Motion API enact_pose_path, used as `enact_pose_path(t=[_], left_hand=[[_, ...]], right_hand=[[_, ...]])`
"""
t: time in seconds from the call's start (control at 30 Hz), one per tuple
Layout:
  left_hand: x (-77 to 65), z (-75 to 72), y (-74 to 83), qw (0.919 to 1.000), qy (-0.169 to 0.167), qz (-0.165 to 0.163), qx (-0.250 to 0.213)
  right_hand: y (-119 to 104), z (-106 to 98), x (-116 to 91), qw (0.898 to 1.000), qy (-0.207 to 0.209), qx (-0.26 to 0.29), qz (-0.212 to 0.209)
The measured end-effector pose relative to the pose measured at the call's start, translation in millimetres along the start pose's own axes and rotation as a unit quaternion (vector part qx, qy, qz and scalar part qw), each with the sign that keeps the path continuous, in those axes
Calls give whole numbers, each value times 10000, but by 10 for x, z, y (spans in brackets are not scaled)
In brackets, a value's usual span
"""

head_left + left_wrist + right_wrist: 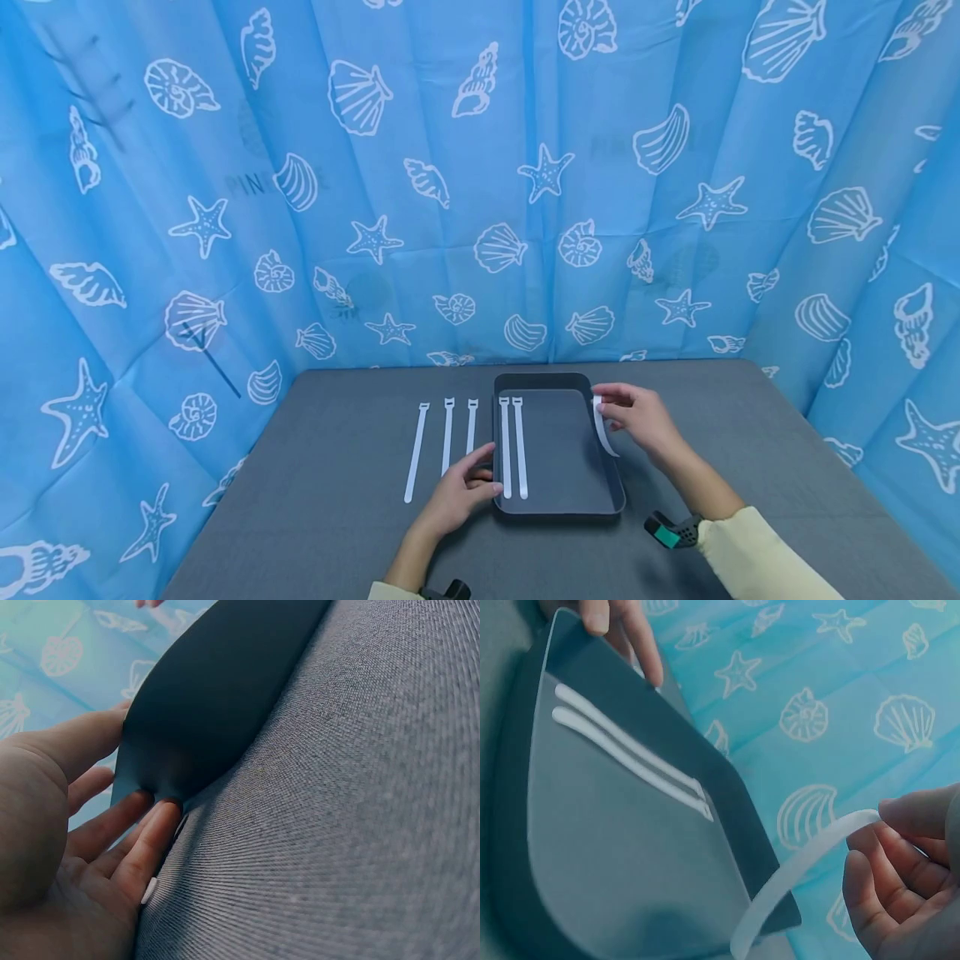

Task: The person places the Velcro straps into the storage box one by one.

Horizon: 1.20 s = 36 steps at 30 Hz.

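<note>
A dark grey rectangular tray (570, 458) lies on the table. My left hand (454, 498) grips its near left side, thumb over the rim and fingertips against the outer wall (202, 690). Beside the tray's right edge, my right hand (643, 418) pinches a white cable strap (802, 862) by one end, and the rest of it hangs in a curve. Two more white straps, a left one (506, 458) and a right one (521, 458), lie side by side along the tray's left part, slotted heads toward the far end.
Left of the tray, three white straps lie spaced apart on the grey table (337, 483): a leftmost strap (416, 457), a middle strap (448, 433) and a right strap (472, 423) partly behind my left hand. A blue shell-print curtain (450, 208) hangs behind the table.
</note>
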<state>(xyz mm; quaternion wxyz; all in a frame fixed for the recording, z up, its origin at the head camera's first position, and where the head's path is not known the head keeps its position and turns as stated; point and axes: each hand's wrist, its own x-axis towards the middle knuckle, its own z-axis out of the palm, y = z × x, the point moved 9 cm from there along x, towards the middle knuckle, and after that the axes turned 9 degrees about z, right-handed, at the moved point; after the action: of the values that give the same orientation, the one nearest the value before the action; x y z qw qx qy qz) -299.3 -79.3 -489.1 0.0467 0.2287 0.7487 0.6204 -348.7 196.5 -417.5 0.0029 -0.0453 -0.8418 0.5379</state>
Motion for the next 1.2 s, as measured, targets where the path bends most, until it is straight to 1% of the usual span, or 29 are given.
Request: enact_pose_path(t=[0.23, 0.47, 0.53, 0.7, 0.8, 1.0, 1.2], left_hand=[[8, 3, -30, 10000, 13, -12, -33], [-1, 4, 12, 10000, 10, 22, 42], [10, 2, -21, 10000, 11, -21, 60], [59, -5, -238, 9998, 49, -63, 162], [72, -10, -323, 9997, 68, -83, 208], [71, -18, -349, 9998, 86, -59, 191], [72, -19, -351, 9998, 102, -58, 143]], right_hand=[[-122, 103, 36, 9998, -83, 124, -89], [-157, 246, 47, 9995, -233, 192, -105], [-150, 283, 59, 9994, -251, 206, -81], [-109, 364, 76, 9992, -308, 253, 32], [-81, 406, 86, 9991, -346, 245, 60], [-9, 475, 135, 9987, -400, 272, 166], [89, 565, 206, 9950, -624, 623, 477]])
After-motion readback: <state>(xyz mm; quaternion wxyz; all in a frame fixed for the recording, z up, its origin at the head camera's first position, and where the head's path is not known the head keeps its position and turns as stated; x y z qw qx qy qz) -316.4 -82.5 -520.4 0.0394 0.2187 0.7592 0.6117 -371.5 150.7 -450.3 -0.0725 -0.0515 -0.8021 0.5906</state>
